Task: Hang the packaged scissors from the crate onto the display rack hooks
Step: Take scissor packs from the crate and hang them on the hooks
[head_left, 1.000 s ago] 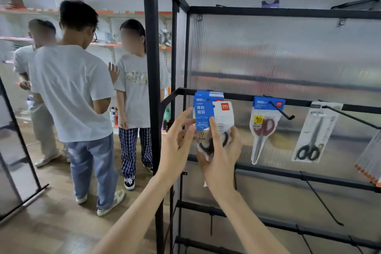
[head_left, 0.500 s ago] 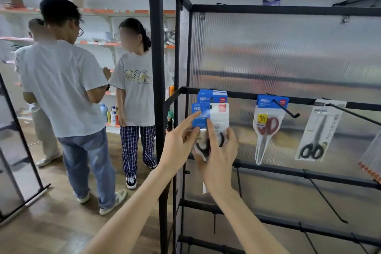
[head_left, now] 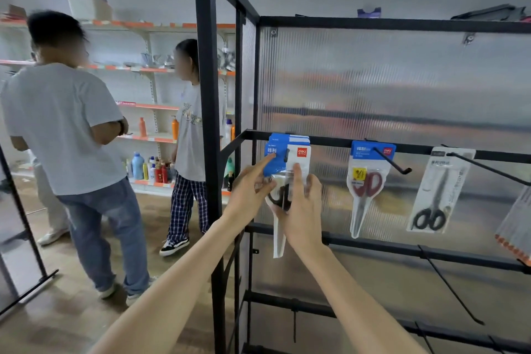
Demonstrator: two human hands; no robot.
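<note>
A packaged pair of black-handled scissors (head_left: pixel 298 152) with a blue and white card hangs at the front of a small stack on the leftmost hook (head_left: pixel 286 154) of the black display rack (head_left: pixel 330 141). My left hand (head_left: pixel 249 191) touches the blue part of the card with its straight index finger. From below, my right hand (head_left: pixel 302 205) lies against the pack, its index finger pressing flat on the white part. Red-handled scissors (head_left: pixel 367 181) and another black-handled pack (head_left: pixel 439 190) hang on hooks further right. The crate is out of view.
Bare hooks (head_left: pixel 448 287) stick out from the rack's lower bars. The rack's black corner post (head_left: pixel 208 152) stands just left of my hands. Two people (head_left: pixel 66 129) stand on the left by store shelves (head_left: pixel 149 138) holding bottles. Another package edge (head_left: pixel 517 227) shows at the far right.
The pack has gone up and back onto the leftmost hook against the stack. My fingers have straightened from gripping it to touching it. The people on the left have shifted.
</note>
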